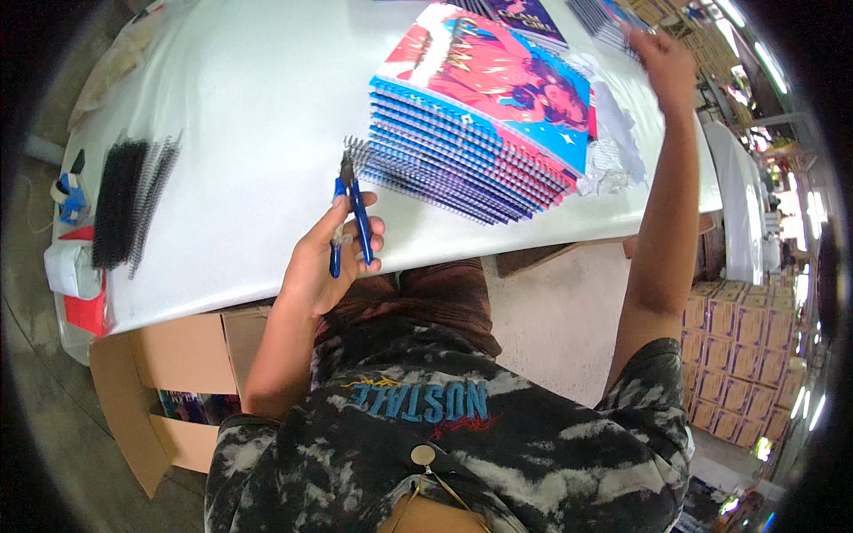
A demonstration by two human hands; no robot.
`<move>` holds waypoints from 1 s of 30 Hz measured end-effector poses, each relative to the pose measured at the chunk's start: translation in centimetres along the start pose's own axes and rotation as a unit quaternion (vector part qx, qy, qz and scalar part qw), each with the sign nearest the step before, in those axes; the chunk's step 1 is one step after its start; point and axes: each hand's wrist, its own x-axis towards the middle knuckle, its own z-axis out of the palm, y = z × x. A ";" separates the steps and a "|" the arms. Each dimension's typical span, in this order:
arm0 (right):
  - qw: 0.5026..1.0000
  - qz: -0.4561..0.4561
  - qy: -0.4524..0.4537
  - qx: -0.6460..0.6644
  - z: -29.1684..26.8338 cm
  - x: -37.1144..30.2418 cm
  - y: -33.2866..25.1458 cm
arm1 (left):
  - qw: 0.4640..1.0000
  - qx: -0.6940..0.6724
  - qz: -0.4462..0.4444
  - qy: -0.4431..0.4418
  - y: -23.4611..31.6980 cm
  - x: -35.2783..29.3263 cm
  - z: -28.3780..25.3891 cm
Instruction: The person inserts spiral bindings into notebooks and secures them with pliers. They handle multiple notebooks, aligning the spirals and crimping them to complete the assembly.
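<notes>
A white-covered table (pixel 240 178) carries a skewed stack of spiral-bound books (pixel 480 124) with pink and blue covers. Crumpled whitish material (pixel 617 147) (paper or plastic, hard to tell) lies just beside it. Black binding coils (pixel 124 204) lie bunched toward the left edge, near a blue tape dispenser (pixel 73 202).

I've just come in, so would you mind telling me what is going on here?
A person's left hand holds blue-handled pliers beside a stack of spiral-bound notebooks on the white table. The right hand is out by more notebooks at the far right; contact is unclear. Black binding coils lie at left.
</notes>
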 end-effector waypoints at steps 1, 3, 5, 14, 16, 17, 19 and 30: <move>0.994 -0.029 0.030 0.102 2.2 -0.9 4.7 | 1.000 -0.012 -0.008 0.001 -0.3 0.1 0.0; 0.992 0.100 -0.065 0.030 4.7 -3.0 5.8 | 1.000 -0.011 -0.009 -0.001 -0.4 0.0 0.0; 0.987 0.145 -0.052 0.044 6.0 -4.3 9.0 | 1.000 -0.001 -0.017 -0.024 -0.5 0.1 0.9; 0.892 -0.317 -0.142 0.289 3.9 -8.5 -15.5 | 0.985 -0.041 0.099 -0.133 1.1 0.3 3.2; 0.866 -0.436 -0.155 0.188 5.3 -9.7 -17.8 | 0.979 -0.056 0.114 -0.161 1.5 0.7 4.0; 0.861 -0.454 -0.141 0.179 7.7 -10.0 -17.3 | 0.975 -0.062 0.117 -0.179 1.7 1.1 4.4; 0.851 -0.457 -0.170 0.196 9.3 -10.1 -17.4 | 0.970 -0.070 0.114 -0.204 1.9 1.6 4.3; 0.831 -0.428 -0.256 0.245 8.7 -9.6 -17.7 | 0.835 0.485 0.226 0.133 3.2 1.5 4.2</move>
